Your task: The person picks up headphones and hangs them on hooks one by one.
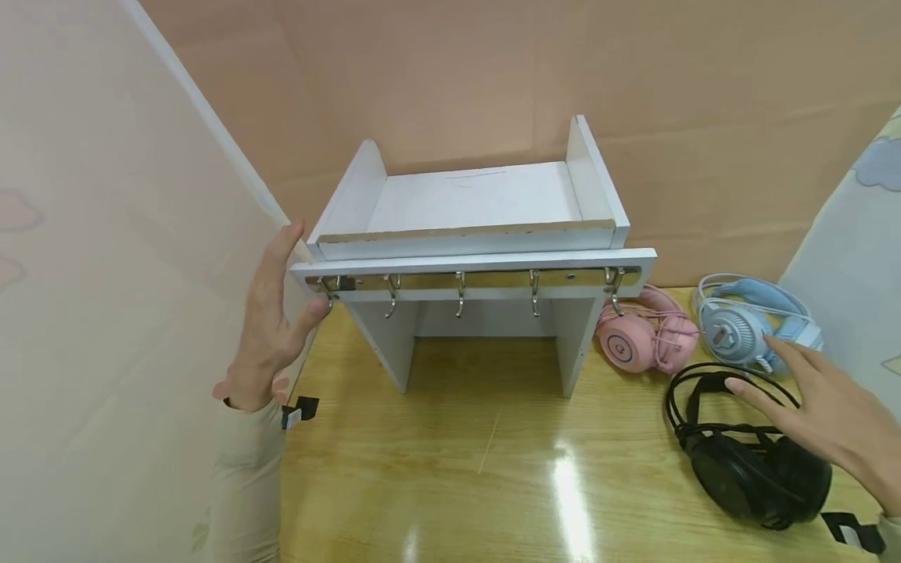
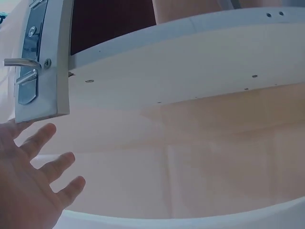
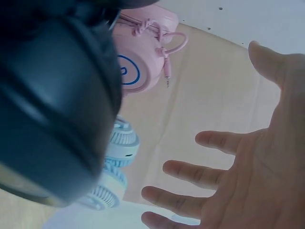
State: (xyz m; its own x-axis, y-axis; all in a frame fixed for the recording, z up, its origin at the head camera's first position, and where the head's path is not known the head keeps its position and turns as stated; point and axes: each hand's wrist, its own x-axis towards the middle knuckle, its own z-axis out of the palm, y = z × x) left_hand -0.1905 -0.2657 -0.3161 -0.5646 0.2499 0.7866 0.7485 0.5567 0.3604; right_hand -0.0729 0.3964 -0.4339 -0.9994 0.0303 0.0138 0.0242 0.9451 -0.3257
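A white wooden shelf unit (image 1: 475, 244) stands at the centre, with a metal hook strip (image 1: 496, 279) along its front board. My left hand (image 1: 263, 324) is spread at the left end of that board, thumb close to the leftmost hook. In the left wrist view its fingertips (image 2: 45, 133) sit right by the board's end (image 2: 43, 109). Over at the right, my right hand (image 1: 831, 407) hovers with fingers spread and holds nothing. Below and beside it are black headphones (image 1: 732, 477), light blue headphones (image 1: 732, 336) and pink headphones (image 1: 633, 340), their cables wound about them.
Everything stands on a glossy wooden table (image 1: 422, 469). Brown paper (image 1: 457, 78) covers the wall behind. A pale panel (image 1: 105, 274) rises along the left side and another (image 1: 845, 250) on the right, close to the blue headphones.
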